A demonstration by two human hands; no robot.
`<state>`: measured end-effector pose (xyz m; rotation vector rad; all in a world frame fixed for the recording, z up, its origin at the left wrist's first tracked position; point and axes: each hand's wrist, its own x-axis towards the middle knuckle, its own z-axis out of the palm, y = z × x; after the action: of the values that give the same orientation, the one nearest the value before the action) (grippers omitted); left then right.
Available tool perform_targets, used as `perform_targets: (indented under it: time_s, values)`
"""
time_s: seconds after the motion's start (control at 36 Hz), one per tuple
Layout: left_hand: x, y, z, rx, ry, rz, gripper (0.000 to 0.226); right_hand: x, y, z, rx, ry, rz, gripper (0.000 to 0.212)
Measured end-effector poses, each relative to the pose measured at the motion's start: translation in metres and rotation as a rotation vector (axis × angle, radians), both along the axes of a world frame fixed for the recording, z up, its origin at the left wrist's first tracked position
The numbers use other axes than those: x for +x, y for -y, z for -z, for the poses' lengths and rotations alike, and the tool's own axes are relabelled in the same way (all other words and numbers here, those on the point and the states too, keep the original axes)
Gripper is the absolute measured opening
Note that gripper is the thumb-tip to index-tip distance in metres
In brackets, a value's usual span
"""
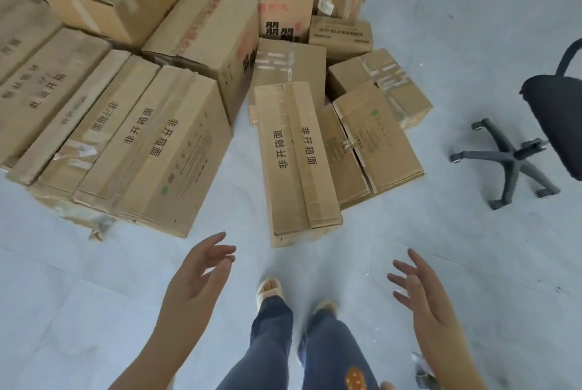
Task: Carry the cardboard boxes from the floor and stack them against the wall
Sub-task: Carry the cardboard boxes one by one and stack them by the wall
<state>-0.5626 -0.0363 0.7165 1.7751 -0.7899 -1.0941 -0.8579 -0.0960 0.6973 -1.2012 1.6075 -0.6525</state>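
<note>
Brown cardboard everywhere: a big heap of taped cartons (132,80) spreads across the pale grey floor (456,263), black swivel chair (541,137) off to my right. The one I'm going for is the long narrow brown box (294,159) lying straight ahead, its long axis running away from me, near end just past my feet. Both hands are empty, fingers spread: left hand (196,276) and right hand (419,292) flank that near end, about equally close.
</note>
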Motion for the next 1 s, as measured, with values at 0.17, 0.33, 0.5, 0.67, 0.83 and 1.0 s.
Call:
perform_targets:
  time_s: [0.17, 0.33, 0.5, 0.67, 0.83, 1.0]
  values:
    - [0.007, 0.081, 0.062, 0.094, 0.017, 0.026, 0.028, 0.016, 0.085, 0.082, 0.234, -0.024, -0.088, 0.031]
    - [-0.009, 0.157, 0.182, 0.197, 0.023, -0.012, 0.036, 0.029, 0.164, 0.205, 0.309, -0.174, -0.13, 0.037]
    - [-0.036, 0.181, 0.323, 0.553, -0.147, -0.027, 0.071, 0.038, 0.212, 0.317, 0.429, -0.209, -0.158, 0.067]
    - [-0.051, 0.168, 0.394, 0.539, -0.344, -0.005, 0.082, 0.032, 0.214, 0.374, 0.525, 0.019, -0.209, 0.046]
    - [-0.052, 0.171, 0.4, 0.482, -0.43, -0.051, 0.09, 0.03, 0.214, 0.381, 0.538, 0.168, -0.173, 0.064]
    - [-0.04, 0.18, 0.361, 0.434, -0.45, -0.209, 0.054, 0.049, 0.219, 0.345, 0.468, 0.213, -0.158, 0.048]
